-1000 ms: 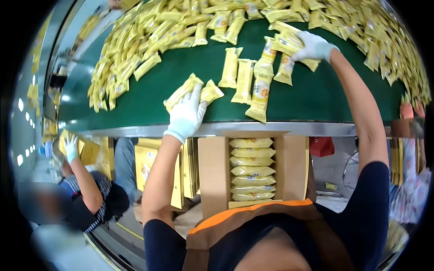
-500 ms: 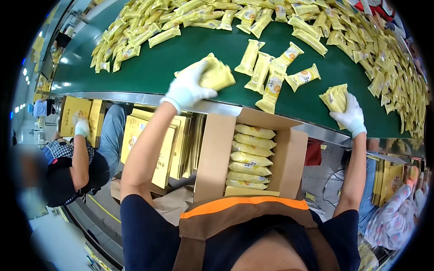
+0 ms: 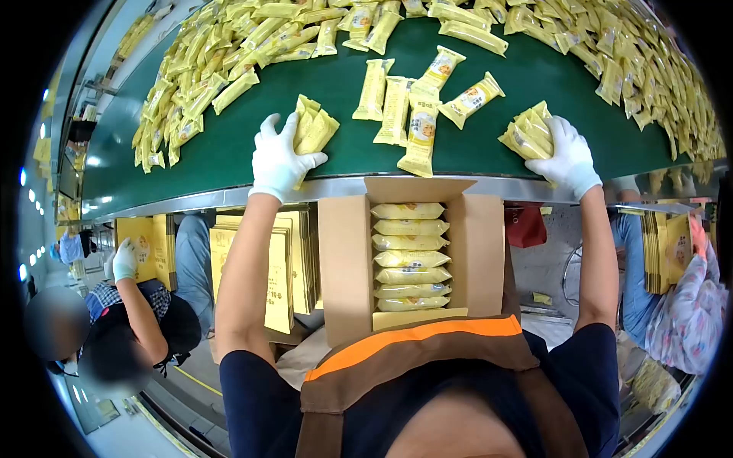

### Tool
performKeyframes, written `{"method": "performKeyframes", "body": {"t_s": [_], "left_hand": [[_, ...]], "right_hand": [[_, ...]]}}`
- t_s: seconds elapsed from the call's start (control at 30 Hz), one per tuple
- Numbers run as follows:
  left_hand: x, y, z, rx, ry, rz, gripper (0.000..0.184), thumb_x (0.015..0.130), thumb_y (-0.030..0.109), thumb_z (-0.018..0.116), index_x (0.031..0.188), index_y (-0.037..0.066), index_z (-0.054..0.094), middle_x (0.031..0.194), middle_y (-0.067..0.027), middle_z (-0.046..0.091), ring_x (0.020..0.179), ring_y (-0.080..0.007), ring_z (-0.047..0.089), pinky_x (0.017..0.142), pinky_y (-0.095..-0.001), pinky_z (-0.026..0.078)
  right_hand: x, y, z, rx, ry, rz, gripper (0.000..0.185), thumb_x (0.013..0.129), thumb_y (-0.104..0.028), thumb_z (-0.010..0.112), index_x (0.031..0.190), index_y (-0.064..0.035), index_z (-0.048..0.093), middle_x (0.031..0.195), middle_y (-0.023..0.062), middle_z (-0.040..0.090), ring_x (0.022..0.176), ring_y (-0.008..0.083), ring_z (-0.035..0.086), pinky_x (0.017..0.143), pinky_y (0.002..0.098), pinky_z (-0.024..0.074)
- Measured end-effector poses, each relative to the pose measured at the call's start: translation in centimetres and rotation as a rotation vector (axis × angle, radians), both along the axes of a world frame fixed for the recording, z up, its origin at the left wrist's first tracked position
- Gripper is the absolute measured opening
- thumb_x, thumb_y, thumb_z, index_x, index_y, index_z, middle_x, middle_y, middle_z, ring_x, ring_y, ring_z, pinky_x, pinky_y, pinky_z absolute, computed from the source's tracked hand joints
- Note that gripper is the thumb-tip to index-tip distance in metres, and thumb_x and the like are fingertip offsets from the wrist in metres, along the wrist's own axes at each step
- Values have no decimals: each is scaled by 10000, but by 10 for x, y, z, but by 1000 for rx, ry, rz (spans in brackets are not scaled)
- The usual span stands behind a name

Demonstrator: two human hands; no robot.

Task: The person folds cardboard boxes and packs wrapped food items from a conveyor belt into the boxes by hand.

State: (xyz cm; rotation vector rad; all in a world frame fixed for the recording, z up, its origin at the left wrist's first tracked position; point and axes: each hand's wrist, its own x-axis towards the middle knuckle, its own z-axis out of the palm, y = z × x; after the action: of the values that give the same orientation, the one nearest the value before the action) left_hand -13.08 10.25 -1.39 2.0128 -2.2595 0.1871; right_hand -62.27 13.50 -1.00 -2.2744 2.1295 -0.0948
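Observation:
Both my hands wear white gloves. My left hand [image 3: 279, 159] grips a small bunch of yellow wrapped snack packets [image 3: 315, 131] near the belt's front edge, thumb on the near side. On the right, my right hand [image 3: 566, 157] closes round another bunch of yellow packets [image 3: 527, 134]; its fingertips are partly hidden. Between the hands, several loose snack packets [image 3: 421, 137] lie at angles on the green belt [image 3: 229, 156]. In front of my body stands an open cardboard box [image 3: 345, 267] holding a row of snack packets [image 3: 412, 259].
Heaps of yellow packets [image 3: 252, 38] cover the belt's far side. A metal rail [image 3: 206, 201] edges it. Flat yellow cartons [image 3: 282, 263] stand left of the box. Co-workers sit on both sides, with a gloved hand [image 3: 124, 259] at the left and a patterned sleeve [image 3: 683, 313] at the right.
The packets in my left hand have turned from lying sideways to more upright, and that hand has moved left. My right hand still grips its bunch. The whole view has shifted slightly.

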Motion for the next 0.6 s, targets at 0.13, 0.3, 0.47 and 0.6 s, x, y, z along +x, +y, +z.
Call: {"method": "performKeyframes", "body": {"t_s": [0.13,0.3,0.47,0.6], "left_hand": [[-6,-23,10,399,24,99,1201,595,580,814,1544,139,226,1182,-192,631,1062,-371,632,911,-415,515],[-21,-43,11,328,1020,-98,1030,744,341,796,1550,66,215,1338,-169,546,1163,-264,600,995,-355,478],[-109,-92,34,666,1231,-113,1015,758,357,789,1509,0,207,1302,-152,533,1130,-246,581,939,-336,498],[-128,-104,5,693,960,-272,1208,689,386,831,1544,-45,94,1393,-205,515,1261,-262,524,1041,-314,411]], "right_hand": [[3,0,10,24,-26,-15,828,590,-431,774,1295,-82,516,1294,154,538,1175,345,540,1010,432,431],[0,4,4,-35,-78,4,805,574,-377,793,1265,-67,519,1287,170,530,1142,367,544,971,439,456],[0,4,7,-49,-129,17,775,573,-370,792,1235,-59,536,1266,171,541,1119,370,552,965,447,451],[5,4,19,23,-136,-35,761,581,-367,787,1232,-61,538,1272,173,542,1141,369,546,975,448,443]]}}
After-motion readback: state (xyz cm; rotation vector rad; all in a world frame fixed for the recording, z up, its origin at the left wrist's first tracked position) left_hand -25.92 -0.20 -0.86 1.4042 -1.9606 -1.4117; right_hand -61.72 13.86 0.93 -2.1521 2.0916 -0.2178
